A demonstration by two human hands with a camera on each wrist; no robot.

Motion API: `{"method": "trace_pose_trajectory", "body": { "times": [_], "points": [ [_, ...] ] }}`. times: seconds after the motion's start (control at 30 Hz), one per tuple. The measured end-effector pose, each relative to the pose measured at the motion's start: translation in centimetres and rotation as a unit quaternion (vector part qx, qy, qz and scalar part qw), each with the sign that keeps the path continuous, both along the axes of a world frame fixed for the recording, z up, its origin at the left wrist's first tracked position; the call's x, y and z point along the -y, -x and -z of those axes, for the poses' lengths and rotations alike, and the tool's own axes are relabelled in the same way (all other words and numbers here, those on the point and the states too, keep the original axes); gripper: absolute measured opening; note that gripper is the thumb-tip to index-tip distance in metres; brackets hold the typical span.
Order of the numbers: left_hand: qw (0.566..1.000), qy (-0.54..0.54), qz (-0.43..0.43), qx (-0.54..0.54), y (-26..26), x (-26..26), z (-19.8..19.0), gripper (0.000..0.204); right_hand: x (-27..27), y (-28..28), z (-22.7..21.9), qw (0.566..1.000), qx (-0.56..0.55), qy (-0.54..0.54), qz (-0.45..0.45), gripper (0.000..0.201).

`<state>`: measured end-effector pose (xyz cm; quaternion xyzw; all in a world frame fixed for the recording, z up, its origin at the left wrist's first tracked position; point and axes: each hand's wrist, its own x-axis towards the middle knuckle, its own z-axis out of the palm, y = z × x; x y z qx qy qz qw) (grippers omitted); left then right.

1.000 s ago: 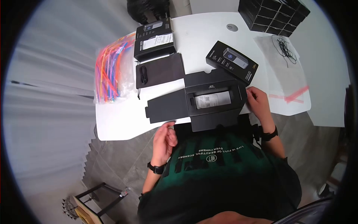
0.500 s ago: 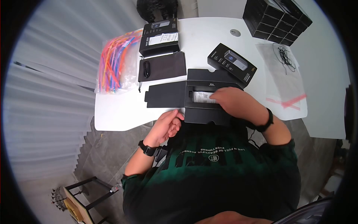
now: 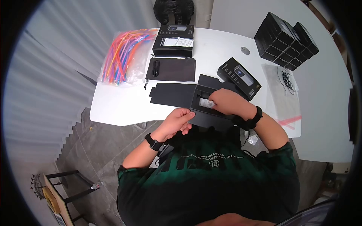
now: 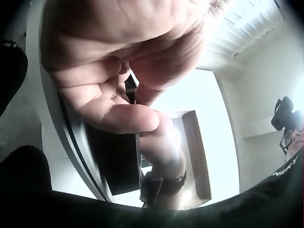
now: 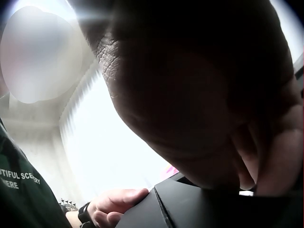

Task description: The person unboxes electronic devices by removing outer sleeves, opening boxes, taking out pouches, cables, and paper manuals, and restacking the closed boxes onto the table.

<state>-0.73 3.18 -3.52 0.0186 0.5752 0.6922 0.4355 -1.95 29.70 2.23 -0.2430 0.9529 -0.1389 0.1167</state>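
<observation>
An opened black cardboard box lies at the table's front edge, its long flap spread to the left. Inside is a white printed packet, partly covered by my right hand. That hand's fingers reach down into the box at the packet; in the right wrist view the fingertips of the right hand are hidden behind the wall, so I cannot tell whether they grip it. My left hand pinches the box's front left corner, thumb above and fingers beneath. The left wrist view shows the left hand closely.
A closed black box with a device picture overlaps the opened box's back flap. Behind lie a dark pouch with a coiled cable, stacked boxes and a bag of colourful strips. More black boxes stand back right.
My right hand has come from beside the box's right end into it, onto the packet. My left hand has moved from the table edge onto the box's front left corner.
</observation>
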Motion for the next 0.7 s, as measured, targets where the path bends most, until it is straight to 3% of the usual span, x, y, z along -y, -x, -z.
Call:
{"method": "trace_pose_trajectory", "body": {
  "times": [0.33,0.57,0.7],
  "points": [
    [1.000,-0.009,0.013,-0.018,0.1,0.1,0.8,0.027,0.2,-0.2,-0.4,0.995,0.066,0.012,0.068,0.018],
    [0.999,-0.006,0.015,-0.031,0.0,0.1,0.8,0.026,0.0,0.0,-0.2,0.994,0.103,-0.023,0.025,0.020],
    [0.999,-0.007,0.022,-0.027,0.0,0.3,1.2,0.029,-0.6,-0.2,-1.3,0.982,0.189,0.022,-0.006,0.022]
  ]
}}
